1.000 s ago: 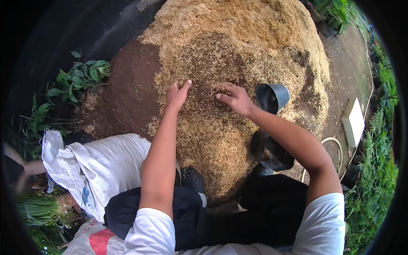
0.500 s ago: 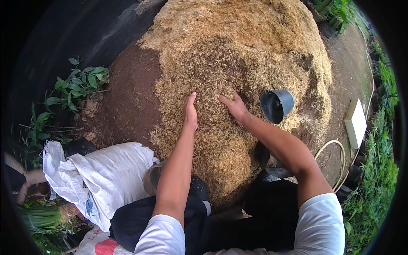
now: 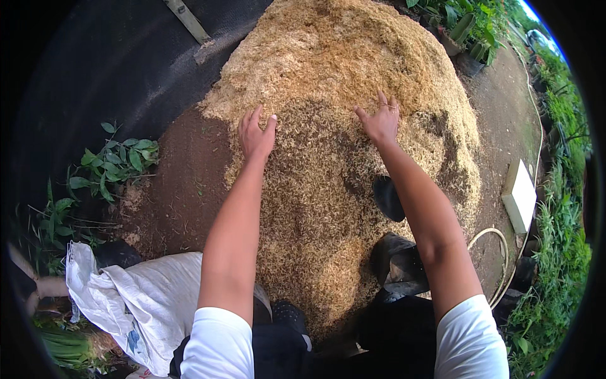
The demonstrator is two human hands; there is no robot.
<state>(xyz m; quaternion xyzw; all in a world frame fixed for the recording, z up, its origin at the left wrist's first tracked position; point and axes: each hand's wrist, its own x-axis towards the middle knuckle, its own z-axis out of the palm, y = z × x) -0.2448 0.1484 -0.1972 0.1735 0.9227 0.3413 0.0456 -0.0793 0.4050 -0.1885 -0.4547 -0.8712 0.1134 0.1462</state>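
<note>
A broad mound of straw-coloured husks or shavings lies before me, with a darker patch mixed with soil at its middle. At the left edge of that patch is my left hand, fingers apart and nothing held. Across from it, my right hand reaches over the pile with its fingers spread, also holding nothing; one finger wears a ring. Whether the fingertips touch the husks I cannot tell. A black bucket sits in the mound, partly hidden by my right forearm.
White woven sack at lower left, beside leafy cuttings and bare brown soil. Near my right knee, a dark container. On the right: a pale hose, a white box, green plants. Far left, a blurred bare limb.
Both hands have moved farther out over the pile and spread wider apart. My right forearm now covers part of the black bucket. The view has shifted slightly.
</note>
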